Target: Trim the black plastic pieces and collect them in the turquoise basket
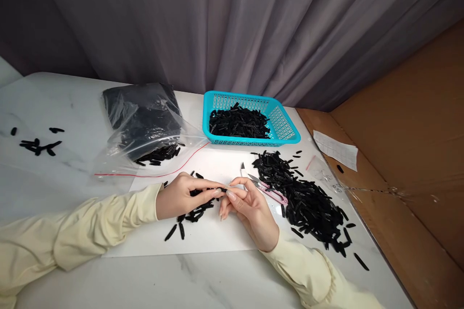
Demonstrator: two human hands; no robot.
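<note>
Pinching a small black strip (222,189) at the fingertips, the left hand (181,196) and right hand (252,210) meet above the white sheet (145,245). The left thumb and forefinger lie nearly together on it; the right thumb and forefinger close around its other end. A slack or off-centre pinch could let it slip among the loose black strips (198,214) below and be lost. Its long axis seems to run left to right, an end toward each hand, though fingers hide most of it.
</note>
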